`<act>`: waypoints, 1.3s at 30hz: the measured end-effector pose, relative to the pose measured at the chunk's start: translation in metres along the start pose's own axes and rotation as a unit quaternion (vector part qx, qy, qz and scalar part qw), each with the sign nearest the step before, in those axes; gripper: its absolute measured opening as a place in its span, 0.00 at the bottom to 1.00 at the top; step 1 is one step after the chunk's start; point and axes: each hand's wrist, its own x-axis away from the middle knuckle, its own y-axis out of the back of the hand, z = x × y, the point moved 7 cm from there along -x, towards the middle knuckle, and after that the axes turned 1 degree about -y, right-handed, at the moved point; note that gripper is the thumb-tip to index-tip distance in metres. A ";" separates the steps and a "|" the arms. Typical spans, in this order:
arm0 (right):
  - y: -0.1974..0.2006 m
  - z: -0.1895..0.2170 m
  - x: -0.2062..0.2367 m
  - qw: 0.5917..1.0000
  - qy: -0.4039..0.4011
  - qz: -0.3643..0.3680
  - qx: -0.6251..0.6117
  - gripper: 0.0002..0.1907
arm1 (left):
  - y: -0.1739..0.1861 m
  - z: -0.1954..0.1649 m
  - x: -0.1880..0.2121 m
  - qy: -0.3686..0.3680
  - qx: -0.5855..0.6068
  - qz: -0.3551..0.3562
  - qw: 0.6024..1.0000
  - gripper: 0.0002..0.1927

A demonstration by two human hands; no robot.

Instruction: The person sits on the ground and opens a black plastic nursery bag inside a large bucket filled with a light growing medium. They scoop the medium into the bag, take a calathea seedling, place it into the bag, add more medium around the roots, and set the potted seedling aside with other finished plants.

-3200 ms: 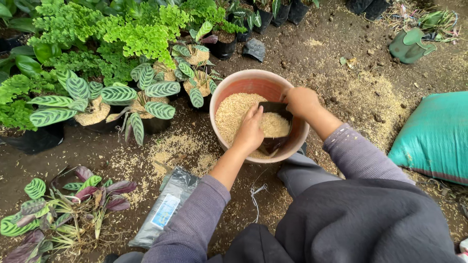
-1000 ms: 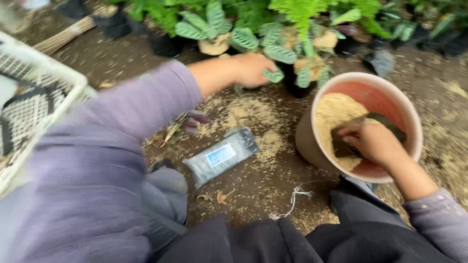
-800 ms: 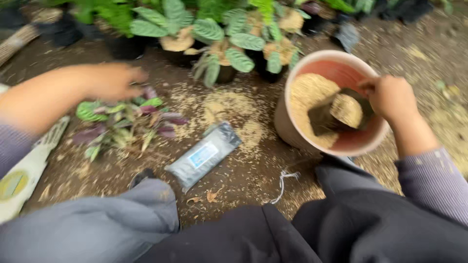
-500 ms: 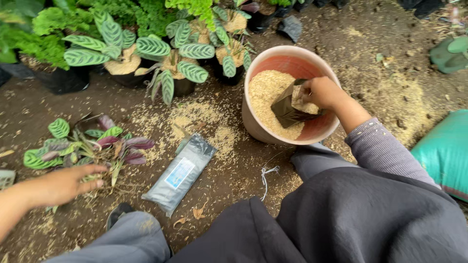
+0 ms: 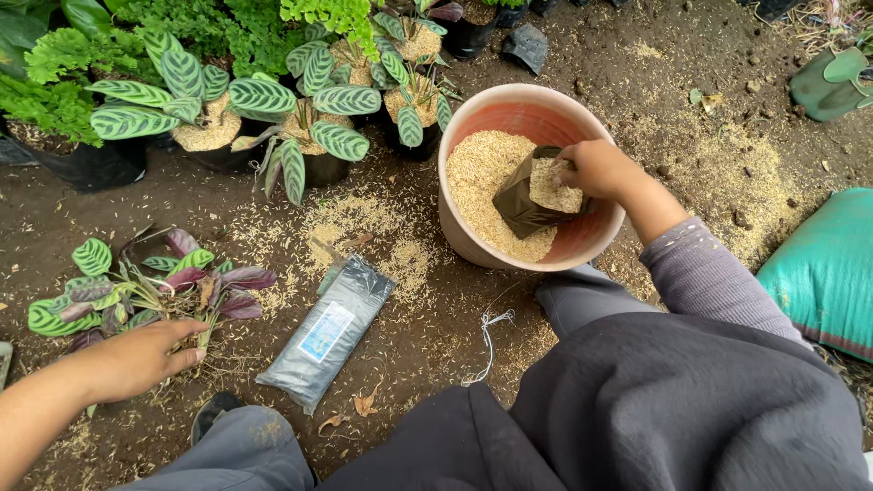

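My left hand [image 5: 136, 359] has come down to the lower left of the frame since half a second ago and now lies on the roots of the loose plants [image 5: 136, 291]. The fingers curl over the root clump, but I cannot tell if they really close on it. So I judge that one plant is being taken for potting, while the bag is kept ready.

My right hand [image 5: 596, 168] has not moved: it stays in the pot [image 5: 482, 245], right of centre at the top, and grips the rim of the small black bag [image 5: 523, 205], which is held open and tilted. The bag is thin, soft plastic, creased, and part full of husk [image 5: 477, 173]. The husk is pale, dry and grainy; some is spilled on the dark soil. The pot is round, terracotta colour, with a smooth wall.

The loose plants have oval striped leaves, green above and purple below. A flat grey packet [image 5: 332, 332] lies at the centre bottom, and a green sack [image 5: 823, 273] at the right edge.
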 end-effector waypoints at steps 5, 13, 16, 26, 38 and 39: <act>0.011 -0.001 0.013 0.996 0.000 0.007 -0.087 0.20 | -0.003 -0.002 -0.006 -0.004 -0.009 0.006 1.000 0.32; 0.019 0.000 0.019 0.997 -0.073 -0.014 -0.030 0.17 | -0.003 -0.005 -0.007 0.000 -0.027 0.002 1.000 0.31; 0.011 0.014 0.014 0.998 -0.005 -0.016 -0.063 0.22 | -0.001 -0.005 -0.005 0.012 -0.031 0.006 0.999 0.32; -0.012 0.007 -0.005 1.000 -0.004 0.018 -0.005 0.19 | 0.024 0.023 -0.004 0.022 -0.011 -0.039 0.999 0.31; 0.086 0.127 0.043 0.959 0.164 -0.231 -0.011 0.09 | 0.016 0.141 0.014 0.117 -0.039 -0.087 0.989 0.22; 0.086 0.155 0.060 0.950 0.195 -0.245 0.017 0.11 | -0.001 0.145 0.007 0.119 0.056 -0.061 0.989 0.21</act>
